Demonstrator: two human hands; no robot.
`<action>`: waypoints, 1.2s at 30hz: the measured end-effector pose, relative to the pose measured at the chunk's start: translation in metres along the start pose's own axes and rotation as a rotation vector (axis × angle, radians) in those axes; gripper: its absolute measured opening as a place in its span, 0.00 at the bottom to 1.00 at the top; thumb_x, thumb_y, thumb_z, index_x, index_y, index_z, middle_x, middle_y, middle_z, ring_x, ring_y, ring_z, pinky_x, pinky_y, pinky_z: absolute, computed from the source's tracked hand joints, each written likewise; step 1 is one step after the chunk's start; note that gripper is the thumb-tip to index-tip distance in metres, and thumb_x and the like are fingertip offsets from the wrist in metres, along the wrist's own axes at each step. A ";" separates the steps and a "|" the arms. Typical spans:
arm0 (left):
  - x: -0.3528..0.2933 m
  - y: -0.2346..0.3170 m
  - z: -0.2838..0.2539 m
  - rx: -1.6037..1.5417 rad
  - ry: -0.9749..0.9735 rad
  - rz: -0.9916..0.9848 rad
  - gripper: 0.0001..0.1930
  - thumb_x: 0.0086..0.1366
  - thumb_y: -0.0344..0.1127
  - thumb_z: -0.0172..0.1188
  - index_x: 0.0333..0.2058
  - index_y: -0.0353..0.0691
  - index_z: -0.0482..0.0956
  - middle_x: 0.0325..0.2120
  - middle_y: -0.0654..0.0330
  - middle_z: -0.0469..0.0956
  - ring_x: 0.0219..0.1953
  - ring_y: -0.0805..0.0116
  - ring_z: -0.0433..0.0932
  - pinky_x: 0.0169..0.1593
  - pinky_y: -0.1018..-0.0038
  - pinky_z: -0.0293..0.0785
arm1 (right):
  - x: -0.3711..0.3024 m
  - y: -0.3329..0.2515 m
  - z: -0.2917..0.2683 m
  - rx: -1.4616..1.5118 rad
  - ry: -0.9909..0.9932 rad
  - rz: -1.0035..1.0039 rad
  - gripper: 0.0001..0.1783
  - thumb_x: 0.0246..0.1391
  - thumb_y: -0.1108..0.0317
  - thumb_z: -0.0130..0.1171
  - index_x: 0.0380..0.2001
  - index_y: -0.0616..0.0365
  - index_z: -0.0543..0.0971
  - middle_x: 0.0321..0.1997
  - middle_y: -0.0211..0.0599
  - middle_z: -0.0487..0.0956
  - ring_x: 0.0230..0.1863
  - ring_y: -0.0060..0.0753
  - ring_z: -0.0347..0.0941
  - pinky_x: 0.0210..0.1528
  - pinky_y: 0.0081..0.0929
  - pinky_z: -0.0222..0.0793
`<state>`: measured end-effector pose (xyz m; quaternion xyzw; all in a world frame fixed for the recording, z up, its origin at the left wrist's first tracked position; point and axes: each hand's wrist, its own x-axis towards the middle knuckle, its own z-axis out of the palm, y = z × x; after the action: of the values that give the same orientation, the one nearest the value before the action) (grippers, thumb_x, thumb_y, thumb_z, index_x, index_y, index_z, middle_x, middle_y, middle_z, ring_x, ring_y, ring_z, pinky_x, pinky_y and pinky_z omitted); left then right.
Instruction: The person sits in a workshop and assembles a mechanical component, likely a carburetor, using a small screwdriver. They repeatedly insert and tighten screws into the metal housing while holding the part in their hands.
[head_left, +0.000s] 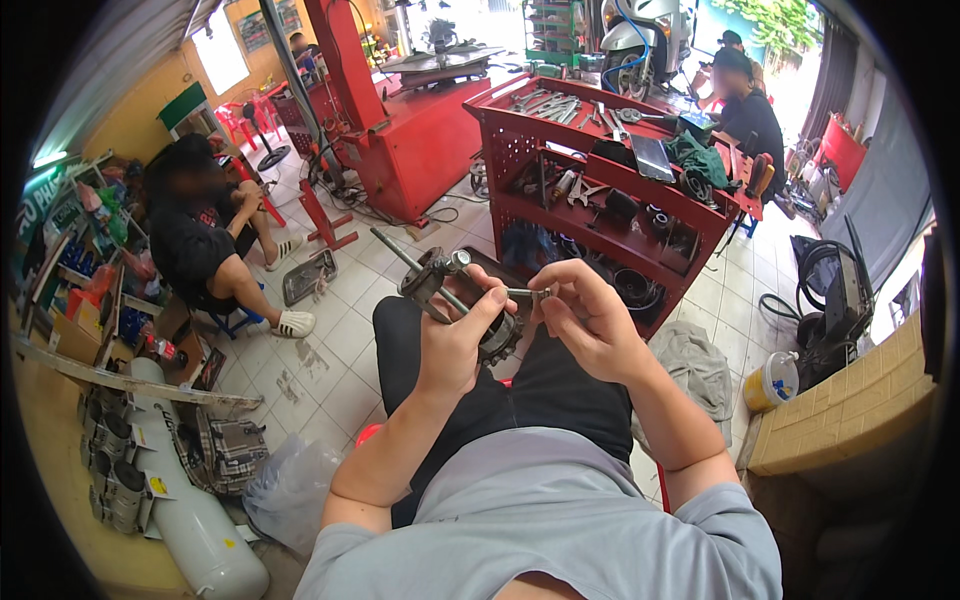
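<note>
Your left hand (462,335) wraps its fingers around the metal assembly (425,283), held over your lap with its toothed ring (497,345) below. Your right hand (592,322) has thumb and fingers nearly together, seemingly pinching the end of a thin rod (520,292). Keep the left grip firm and your forearms level; work the rod gently in line with its axis, so it doesn't bind.

Beside you, a clear plastic bag (297,490) hides its contents. The yellow-and-white bucket (770,380) looks lidded; you can't tell what's inside. Farther off, a dark floor tray (300,282) bears something unclear. The red cart (503,153) carries loose parts on its shelves and wrenches (555,107) in its top tray.
</note>
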<state>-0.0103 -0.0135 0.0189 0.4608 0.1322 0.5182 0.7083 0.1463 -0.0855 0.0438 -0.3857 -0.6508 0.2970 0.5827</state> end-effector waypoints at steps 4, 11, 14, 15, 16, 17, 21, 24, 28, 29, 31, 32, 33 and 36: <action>0.001 -0.002 -0.001 -0.020 -0.001 -0.024 0.08 0.63 0.23 0.57 0.39 0.40 0.70 0.33 0.60 0.75 0.34 0.71 0.79 0.37 0.76 0.78 | 0.000 -0.006 0.003 0.067 0.069 0.061 0.14 0.59 0.78 0.46 0.49 0.62 0.69 0.27 0.30 0.72 0.28 0.13 0.65 0.29 0.15 0.62; 0.002 0.001 -0.003 -0.167 0.007 -0.158 0.05 0.65 0.32 0.51 0.38 0.40 0.71 0.31 0.60 0.74 0.35 0.67 0.78 0.41 0.68 0.78 | 0.000 0.005 -0.004 -0.072 0.056 0.010 0.13 0.57 0.79 0.46 0.45 0.63 0.73 0.25 0.29 0.71 0.28 0.11 0.64 0.29 0.13 0.61; 0.007 0.000 -0.005 -0.373 -0.004 -0.279 0.11 0.64 0.40 0.47 0.36 0.40 0.73 0.31 0.59 0.73 0.37 0.63 0.77 0.43 0.63 0.77 | 0.001 0.006 -0.006 -0.027 0.119 -0.037 0.12 0.57 0.78 0.46 0.42 0.64 0.75 0.28 0.28 0.73 0.28 0.11 0.64 0.31 0.13 0.61; 0.007 -0.002 -0.005 -0.350 0.014 -0.292 0.14 0.63 0.44 0.46 0.33 0.40 0.74 0.32 0.59 0.73 0.38 0.62 0.76 0.43 0.62 0.76 | 0.000 0.005 -0.006 0.010 0.144 -0.009 0.11 0.57 0.78 0.46 0.41 0.65 0.76 0.29 0.27 0.74 0.29 0.11 0.65 0.31 0.12 0.61; 0.008 -0.003 -0.006 -0.371 0.015 -0.300 0.14 0.63 0.45 0.46 0.32 0.40 0.74 0.32 0.59 0.73 0.39 0.62 0.76 0.43 0.62 0.76 | -0.001 0.005 -0.007 0.047 0.169 0.019 0.11 0.58 0.77 0.46 0.41 0.65 0.76 0.31 0.27 0.74 0.29 0.12 0.65 0.32 0.12 0.62; 0.010 -0.003 -0.006 -0.393 0.015 -0.308 0.15 0.62 0.45 0.46 0.32 0.40 0.74 0.32 0.59 0.73 0.39 0.62 0.76 0.44 0.61 0.76 | 0.001 0.008 -0.008 0.058 0.182 0.030 0.10 0.60 0.74 0.48 0.42 0.65 0.75 0.30 0.25 0.74 0.29 0.10 0.65 0.31 0.11 0.61; 0.010 -0.009 -0.012 -0.450 -0.002 -0.316 0.16 0.61 0.47 0.47 0.30 0.41 0.74 0.33 0.58 0.74 0.41 0.60 0.75 0.46 0.61 0.74 | 0.004 0.002 -0.006 0.072 0.168 0.065 0.09 0.63 0.70 0.51 0.41 0.66 0.73 0.31 0.23 0.73 0.32 0.10 0.64 0.34 0.13 0.62; 0.009 -0.009 -0.013 -0.508 -0.057 -0.325 0.15 0.60 0.47 0.48 0.30 0.40 0.74 0.41 0.54 0.76 0.48 0.56 0.75 0.54 0.58 0.71 | 0.004 0.016 -0.011 -0.058 0.168 0.127 0.08 0.64 0.70 0.49 0.39 0.64 0.73 0.31 0.27 0.74 0.31 0.13 0.66 0.34 0.16 0.64; 0.011 -0.009 -0.011 -0.621 -0.164 -0.308 0.16 0.60 0.47 0.47 0.30 0.39 0.73 0.52 0.45 0.71 0.58 0.51 0.68 0.63 0.56 0.62 | 0.007 0.030 -0.010 -0.096 0.257 0.085 0.05 0.62 0.71 0.50 0.37 0.62 0.73 0.29 0.35 0.75 0.29 0.21 0.69 0.33 0.21 0.66; 0.012 -0.008 -0.009 -0.649 -0.181 -0.306 0.16 0.60 0.47 0.46 0.30 0.39 0.73 0.53 0.43 0.70 0.59 0.51 0.67 0.64 0.56 0.60 | 0.008 0.032 -0.007 -0.153 0.270 0.028 0.05 0.60 0.72 0.51 0.36 0.62 0.73 0.28 0.36 0.74 0.28 0.24 0.70 0.32 0.22 0.66; 0.011 -0.006 -0.006 -0.689 -0.204 -0.309 0.17 0.61 0.47 0.45 0.30 0.38 0.73 0.56 0.41 0.67 0.60 0.51 0.66 0.65 0.57 0.58 | 0.007 0.033 -0.005 -0.341 0.252 -0.116 0.06 0.55 0.73 0.55 0.36 0.61 0.73 0.28 0.38 0.75 0.27 0.30 0.72 0.31 0.26 0.67; 0.011 -0.006 -0.006 -0.700 -0.212 -0.312 0.18 0.60 0.47 0.45 0.31 0.38 0.74 0.57 0.41 0.66 0.60 0.51 0.65 0.65 0.57 0.59 | 0.008 0.032 -0.005 -0.473 0.219 -0.205 0.07 0.51 0.74 0.57 0.35 0.60 0.74 0.27 0.38 0.75 0.27 0.32 0.73 0.30 0.27 0.68; 0.012 -0.005 -0.005 -0.710 -0.223 -0.312 0.18 0.60 0.48 0.45 0.31 0.38 0.74 0.57 0.41 0.65 0.61 0.51 0.65 0.65 0.57 0.60 | 0.009 0.030 -0.006 -0.605 0.185 -0.299 0.09 0.48 0.74 0.60 0.35 0.60 0.75 0.27 0.39 0.75 0.27 0.35 0.73 0.30 0.29 0.68; 0.012 -0.010 -0.011 -0.752 -0.305 -0.369 0.18 0.60 0.48 0.45 0.32 0.38 0.75 0.59 0.41 0.62 0.62 0.51 0.64 0.61 0.58 0.67 | 0.011 0.020 0.000 -0.740 0.037 -0.403 0.12 0.41 0.74 0.63 0.33 0.57 0.77 0.26 0.36 0.76 0.27 0.40 0.74 0.28 0.33 0.69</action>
<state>-0.0063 0.0016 0.0087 0.2111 -0.0915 0.3214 0.9186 0.1491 -0.0657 0.0335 -0.4392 -0.7655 -0.0837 0.4627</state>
